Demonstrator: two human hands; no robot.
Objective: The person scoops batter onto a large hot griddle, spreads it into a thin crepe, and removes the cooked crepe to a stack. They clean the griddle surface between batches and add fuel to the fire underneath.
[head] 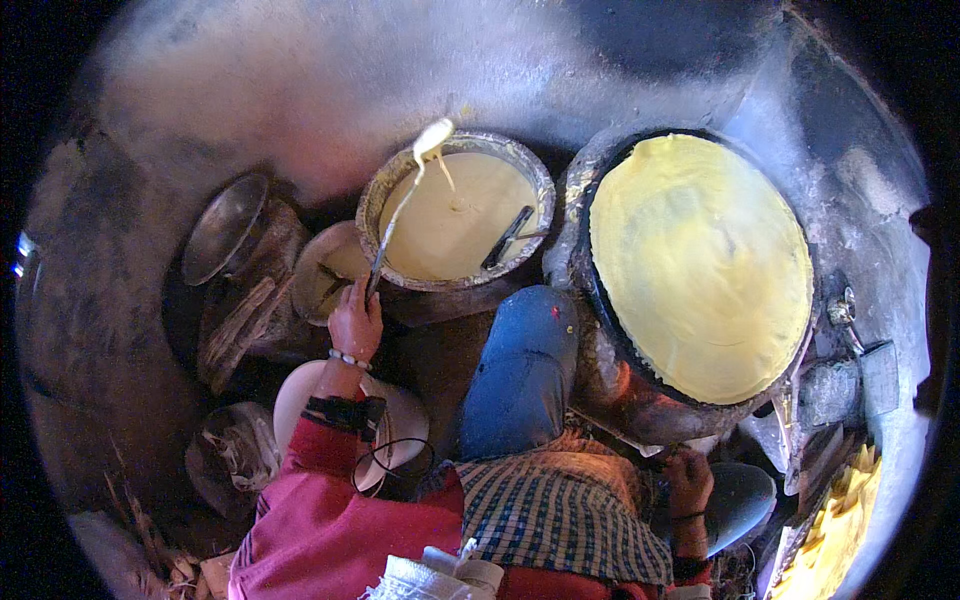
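Observation:
My left hand [356, 322] grips the handle of a metal ladle [433, 136], whose batter-coated bowl is raised over the far rim of a wide pot [366, 217]. A thin stream falls from it into the pale batter [435, 232]. A dark-handled utensil [508, 236] rests at the pot's right side. To the right, a broad yellow sheet of batter or flatbread [701, 270] covers a round black griddle [616, 330] on a clay stove [645, 412]. My right hand [686, 480] is low, below the griddle near my knee; its fingers look curled, and what they may hold is hidden.
A smaller bowl [307, 281] adjoins the pot. A metal basin [226, 229] and split firewood [236, 330] lie at left. A white bucket [296, 390] stands by my left forearm. Folded yellow flatbreads [829, 529] are at lower right, below a small metal container [879, 379].

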